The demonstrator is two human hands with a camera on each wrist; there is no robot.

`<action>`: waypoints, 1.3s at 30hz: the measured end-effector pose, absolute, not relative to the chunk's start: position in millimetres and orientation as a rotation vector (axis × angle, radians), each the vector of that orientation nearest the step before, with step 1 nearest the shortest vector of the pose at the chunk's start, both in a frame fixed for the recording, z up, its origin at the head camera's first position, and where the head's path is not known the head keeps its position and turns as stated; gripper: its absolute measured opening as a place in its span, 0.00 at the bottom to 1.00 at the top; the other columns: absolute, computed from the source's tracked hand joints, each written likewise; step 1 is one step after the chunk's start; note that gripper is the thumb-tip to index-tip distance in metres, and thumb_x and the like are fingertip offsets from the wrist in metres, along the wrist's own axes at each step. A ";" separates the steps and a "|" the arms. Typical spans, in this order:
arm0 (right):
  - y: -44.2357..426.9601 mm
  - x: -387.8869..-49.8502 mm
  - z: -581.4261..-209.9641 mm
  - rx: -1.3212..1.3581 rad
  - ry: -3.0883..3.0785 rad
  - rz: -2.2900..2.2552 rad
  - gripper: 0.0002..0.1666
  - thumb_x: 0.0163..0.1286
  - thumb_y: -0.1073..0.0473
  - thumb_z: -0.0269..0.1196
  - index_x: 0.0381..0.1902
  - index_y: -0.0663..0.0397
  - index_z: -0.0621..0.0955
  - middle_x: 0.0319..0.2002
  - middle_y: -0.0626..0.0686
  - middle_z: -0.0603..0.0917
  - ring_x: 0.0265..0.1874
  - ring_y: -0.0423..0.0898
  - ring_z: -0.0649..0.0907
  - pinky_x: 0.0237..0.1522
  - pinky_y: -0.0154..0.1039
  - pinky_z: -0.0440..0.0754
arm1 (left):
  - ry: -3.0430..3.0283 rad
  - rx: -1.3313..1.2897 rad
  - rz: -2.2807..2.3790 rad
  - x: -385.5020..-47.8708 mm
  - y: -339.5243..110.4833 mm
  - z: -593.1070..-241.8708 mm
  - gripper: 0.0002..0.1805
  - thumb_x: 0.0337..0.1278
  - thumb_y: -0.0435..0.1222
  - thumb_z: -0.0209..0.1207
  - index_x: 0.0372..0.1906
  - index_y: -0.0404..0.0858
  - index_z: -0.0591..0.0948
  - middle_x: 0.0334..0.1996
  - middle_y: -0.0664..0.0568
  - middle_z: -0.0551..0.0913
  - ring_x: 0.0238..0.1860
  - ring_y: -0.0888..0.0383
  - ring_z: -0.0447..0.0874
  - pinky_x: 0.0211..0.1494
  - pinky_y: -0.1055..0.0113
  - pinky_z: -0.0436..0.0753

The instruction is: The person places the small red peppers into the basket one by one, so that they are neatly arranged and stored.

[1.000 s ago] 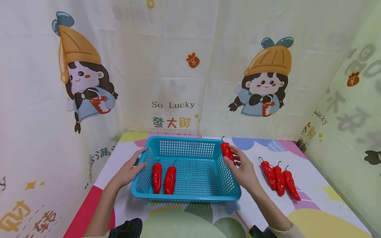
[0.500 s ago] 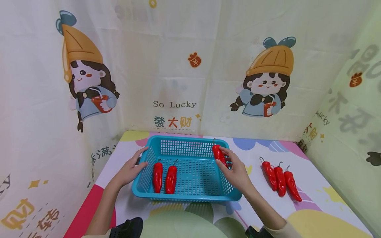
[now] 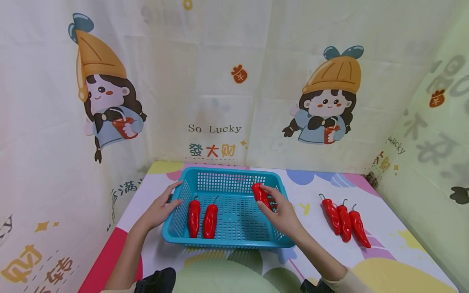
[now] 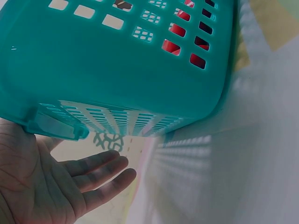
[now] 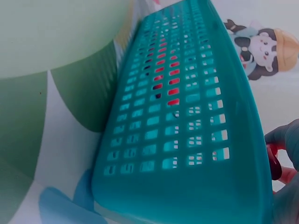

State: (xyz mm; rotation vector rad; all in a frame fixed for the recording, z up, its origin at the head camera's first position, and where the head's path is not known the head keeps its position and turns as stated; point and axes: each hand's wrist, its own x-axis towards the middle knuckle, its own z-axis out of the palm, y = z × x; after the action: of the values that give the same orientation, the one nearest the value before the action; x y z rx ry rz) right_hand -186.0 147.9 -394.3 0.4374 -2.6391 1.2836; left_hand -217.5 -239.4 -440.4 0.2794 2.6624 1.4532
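In the head view, the right hand (image 3: 280,213) holds a red chili pepper (image 3: 261,196) between thumb and fingers, above the right part of the blue-green basket (image 3: 234,244). The pepper tilts, stem end up. On the left rim of the basket, the left hand (image 3: 157,209) grips with thumb and forefinger; its other fingers extend loosely below the rim in the left wrist view (image 4: 70,182). Two peppers, one left (image 3: 194,218) and one right (image 3: 210,221), lie side by side inside the basket's left part. At its edge, the right wrist view shows part of the held pepper (image 5: 274,163).
Three more red peppers (image 3: 344,221) lie in a group on the patterned table (image 3: 311,252), to the right of the basket. A printed cloth (image 3: 220,97) hangs behind the table and along both sides.
The right hand has moved left with its pepper, from the basket's right rim to over the inside. The left hand stays on the left rim.
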 end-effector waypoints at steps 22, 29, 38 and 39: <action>127.8 -191.5 -403.6 0.508 -2.783 1.403 0.38 0.65 0.56 0.72 0.71 0.49 0.72 0.62 0.58 0.80 0.54 0.58 0.81 0.39 0.44 0.90 | 2.658 0.269 1.447 -218.0 -238.2 -439.6 0.40 0.73 0.41 0.55 0.82 0.52 0.51 0.76 0.31 0.59 0.71 0.26 0.64 0.51 0.43 0.87; 119.8 -194.0 -405.7 0.458 -2.858 1.496 0.38 0.65 0.54 0.73 0.71 0.48 0.72 0.61 0.59 0.80 0.56 0.59 0.80 0.38 0.46 0.90 | 2.664 0.265 1.446 -216.5 -238.1 -439.5 0.40 0.72 0.41 0.55 0.82 0.52 0.51 0.76 0.31 0.60 0.71 0.27 0.64 0.51 0.43 0.87; 109.2 -196.4 -406.6 0.413 -2.916 1.604 0.38 0.67 0.53 0.71 0.73 0.50 0.70 0.62 0.60 0.79 0.59 0.59 0.78 0.41 0.48 0.89 | 2.673 0.266 1.435 -216.5 -238.2 -439.7 0.40 0.73 0.42 0.55 0.82 0.52 0.51 0.76 0.31 0.60 0.71 0.26 0.64 0.52 0.42 0.86; 108.1 -196.8 -406.9 0.402 -2.923 1.611 0.39 0.67 0.53 0.71 0.73 0.50 0.70 0.62 0.60 0.79 0.59 0.59 0.78 0.41 0.48 0.89 | 2.675 0.267 1.434 -216.5 -238.3 -439.8 0.39 0.73 0.42 0.55 0.82 0.52 0.51 0.76 0.31 0.60 0.71 0.26 0.64 0.52 0.42 0.86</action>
State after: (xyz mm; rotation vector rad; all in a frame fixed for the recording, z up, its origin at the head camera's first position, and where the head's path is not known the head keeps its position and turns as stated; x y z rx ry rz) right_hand -196.8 108.1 -406.9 0.4019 -2.9228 1.6113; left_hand -216.5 -238.3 -439.8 0.2672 2.6747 1.4336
